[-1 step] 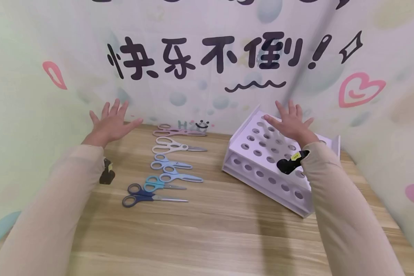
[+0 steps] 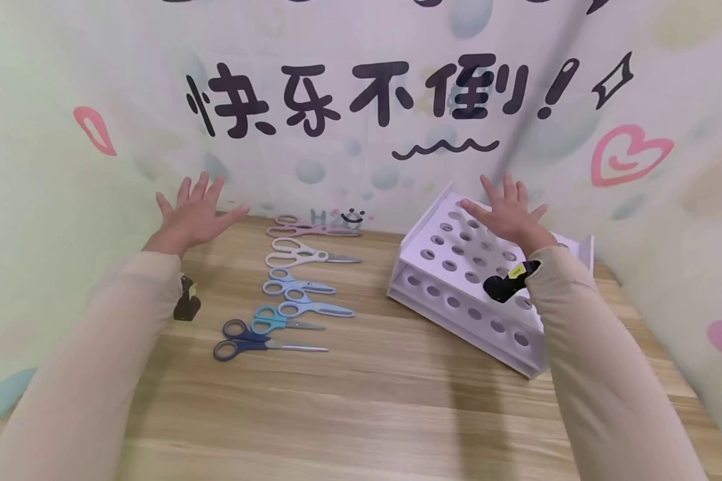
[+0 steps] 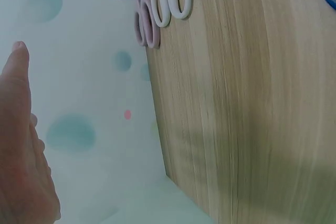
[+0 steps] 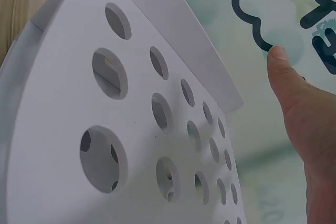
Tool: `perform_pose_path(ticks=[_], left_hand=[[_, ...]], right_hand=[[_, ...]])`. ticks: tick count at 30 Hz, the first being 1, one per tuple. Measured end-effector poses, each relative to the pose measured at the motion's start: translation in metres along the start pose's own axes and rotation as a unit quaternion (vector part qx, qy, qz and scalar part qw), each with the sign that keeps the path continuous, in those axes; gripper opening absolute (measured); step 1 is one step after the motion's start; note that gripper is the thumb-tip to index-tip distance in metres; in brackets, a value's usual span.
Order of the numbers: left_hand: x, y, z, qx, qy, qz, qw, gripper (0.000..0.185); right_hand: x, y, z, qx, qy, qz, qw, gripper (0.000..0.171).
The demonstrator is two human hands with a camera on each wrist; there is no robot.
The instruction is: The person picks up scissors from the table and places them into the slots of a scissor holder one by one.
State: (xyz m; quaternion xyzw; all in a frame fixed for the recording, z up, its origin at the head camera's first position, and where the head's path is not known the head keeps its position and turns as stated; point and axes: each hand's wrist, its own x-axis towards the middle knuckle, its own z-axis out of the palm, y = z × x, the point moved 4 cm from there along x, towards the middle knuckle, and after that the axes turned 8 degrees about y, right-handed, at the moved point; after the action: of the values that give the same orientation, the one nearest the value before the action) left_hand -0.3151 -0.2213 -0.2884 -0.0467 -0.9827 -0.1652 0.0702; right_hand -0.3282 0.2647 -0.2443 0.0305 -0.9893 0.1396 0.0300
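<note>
Both hands hang in the air with fingers spread and hold nothing. My left hand (image 2: 191,219) is left of the scissors, its thumb pointing toward them. My right hand (image 2: 510,217) hovers above a white tiered rack (image 2: 466,310) full of round holes; no scissors show in it. Scissors lie in a column on the table, blades to the right: pink scissors (image 2: 305,232) at the back, white scissors (image 2: 295,254), two light blue scissors (image 2: 317,308), teal scissors (image 2: 277,323), and navy scissors (image 2: 249,343) nearest. Some handles overlap. In the right wrist view the rack (image 4: 134,119) fills much of the picture.
A wood-grain table (image 2: 349,414) carries everything. Behind it hangs a white printed cloth (image 2: 349,153) with black characters, and pale walls of the same kind close in on both sides. Black wrist cameras (image 2: 186,300) are strapped on under the sleeves.
</note>
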Motion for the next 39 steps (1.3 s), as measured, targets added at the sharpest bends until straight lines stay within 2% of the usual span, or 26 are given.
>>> perform_pose_path(ticks=[4, 11, 16, 21, 25, 30, 34, 39], left_hand=[[-0.001, 0.0, 0.002, -0.002, -0.004, 0.002, 1.0, 0.091], [-0.001, 0.001, 0.011, -0.015, -0.03, 0.007, 0.9994, 0.093], [-0.005, 0.007, 0.007, -0.08, -0.024, 0.029, 0.9961, 0.089], [-0.021, 0.009, 0.005, -0.158, -0.042, 0.045, 0.9855, 0.076], [-0.036, 0.01, 0.008, -0.196, -0.062, 0.064, 0.9765, 0.064], [-0.054, 0.007, 0.014, -0.21, -0.072, 0.091, 0.9708, 0.055], [-0.067, 0.003, 0.023, -0.215, -0.081, 0.09, 0.969, 0.05], [-0.085, -0.002, 0.036, -0.237, -0.101, 0.083, 0.9626, 0.044]], right_hand=[[-0.002, 0.0, -0.001, -0.002, -0.005, 0.0, 1.0, 0.086], [-0.008, 0.008, -0.008, 0.008, -0.017, -0.002, 1.0, 0.086], [-0.015, 0.023, -0.015, 0.047, -0.014, -0.022, 0.999, 0.081], [-0.036, 0.041, -0.024, 0.086, -0.029, -0.018, 0.996, 0.076], [-0.052, 0.056, -0.034, 0.067, -0.008, -0.035, 0.997, 0.068], [-0.07, 0.076, -0.041, 0.041, 0.014, -0.042, 0.998, 0.061], [-0.083, 0.091, -0.044, 0.037, 0.03, -0.044, 0.998, 0.056], [-0.096, 0.105, -0.045, 0.039, 0.045, -0.056, 0.997, 0.051]])
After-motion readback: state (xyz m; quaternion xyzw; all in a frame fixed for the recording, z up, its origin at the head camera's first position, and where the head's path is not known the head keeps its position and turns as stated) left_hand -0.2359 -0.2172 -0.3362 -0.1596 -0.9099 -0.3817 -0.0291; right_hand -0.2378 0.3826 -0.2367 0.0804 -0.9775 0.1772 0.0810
